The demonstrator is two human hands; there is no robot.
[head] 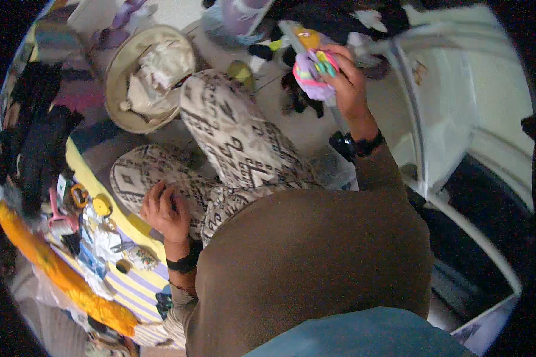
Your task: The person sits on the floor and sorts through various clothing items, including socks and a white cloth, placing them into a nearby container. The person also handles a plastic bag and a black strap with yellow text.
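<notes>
My right hand (346, 82), raised at the upper right, grips a bundle of small colourful soft items (315, 73) in pink, lilac, yellow and green; what they are is blurred. A strip, perhaps clear plastic, and a yellow-orange item (308, 38) show just beyond the bundle. My left hand (165, 209) rests palm down by my thigh in patterned trousers (245, 138), its fingers slightly bent and apart, with nothing visible in it. Past my knees stands a round beige basin (116, 89) with whitish cloth (165, 64) inside.
At the left, a striped yellow-and-lilac cloth (138, 279) bears a pink roller (62, 223), a yellow round item (102, 205), scissors (123, 245) and crumpled white pieces. Dark clothing (40, 134) lies above it. A white-framed glass panel (415, 111) stands at the right. Dark items (299, 93) lie on the floor.
</notes>
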